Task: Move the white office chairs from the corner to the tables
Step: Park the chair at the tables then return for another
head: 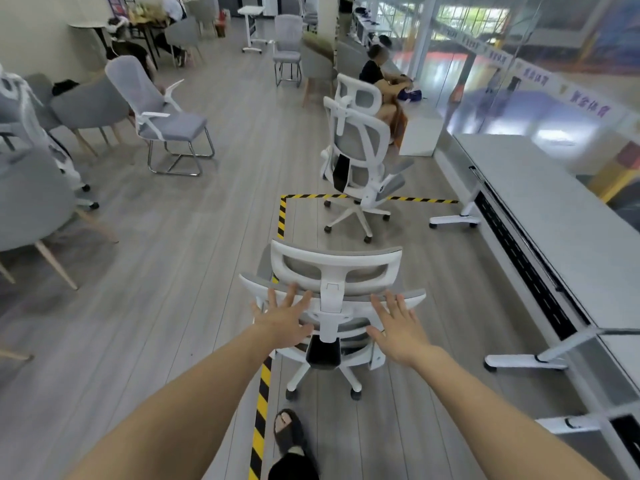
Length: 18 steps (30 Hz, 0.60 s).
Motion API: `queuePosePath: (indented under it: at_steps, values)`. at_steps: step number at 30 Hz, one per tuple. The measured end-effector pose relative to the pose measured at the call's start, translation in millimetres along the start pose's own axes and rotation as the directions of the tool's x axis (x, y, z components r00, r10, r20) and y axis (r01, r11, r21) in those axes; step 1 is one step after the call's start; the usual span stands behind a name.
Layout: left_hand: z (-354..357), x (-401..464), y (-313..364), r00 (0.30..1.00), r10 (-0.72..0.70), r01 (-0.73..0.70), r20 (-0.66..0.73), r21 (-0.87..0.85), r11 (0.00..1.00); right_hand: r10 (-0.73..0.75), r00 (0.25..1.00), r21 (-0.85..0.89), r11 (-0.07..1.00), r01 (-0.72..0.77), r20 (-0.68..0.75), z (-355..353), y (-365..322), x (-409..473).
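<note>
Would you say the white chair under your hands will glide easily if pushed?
Probably: the near chair stands on small casters on smooth plank floor. Both open hands push high, so it might tip or swivel.

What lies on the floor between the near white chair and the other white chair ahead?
In the head view, only bare grey floor and the corner of the yellow-black tape lie between the near chair and the far chair.

White-framed chair [334, 289] with grey mesh; yellow-and-black striped tape [260, 410] on grey plank floor [173, 271]; pale grey surface [554, 209].
</note>
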<state>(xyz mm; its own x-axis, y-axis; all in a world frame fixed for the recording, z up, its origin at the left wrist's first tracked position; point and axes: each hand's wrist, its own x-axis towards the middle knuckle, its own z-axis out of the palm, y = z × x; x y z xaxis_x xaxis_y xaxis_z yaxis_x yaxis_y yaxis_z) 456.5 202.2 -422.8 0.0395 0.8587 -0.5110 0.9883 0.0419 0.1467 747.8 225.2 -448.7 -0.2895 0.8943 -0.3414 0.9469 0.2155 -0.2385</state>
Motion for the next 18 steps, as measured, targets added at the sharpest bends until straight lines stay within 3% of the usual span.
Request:
queuePosePath:
  at_steps: [12,18]
  values:
    - [-156.9,230.3,-46.0,0.997,0.08,-0.08,0.015,0.049,0.996,0.105,0.994,-0.087,0.991,-0.102,0.026,-104.7,12.8,228.1]
    - [-208.5,318.2,-51.7,0.994,0.106,-0.107,0.041,0.034,0.994,0.152,0.988,-0.006,0.988,-0.152,0.022,-132.1,21.8,316.0]
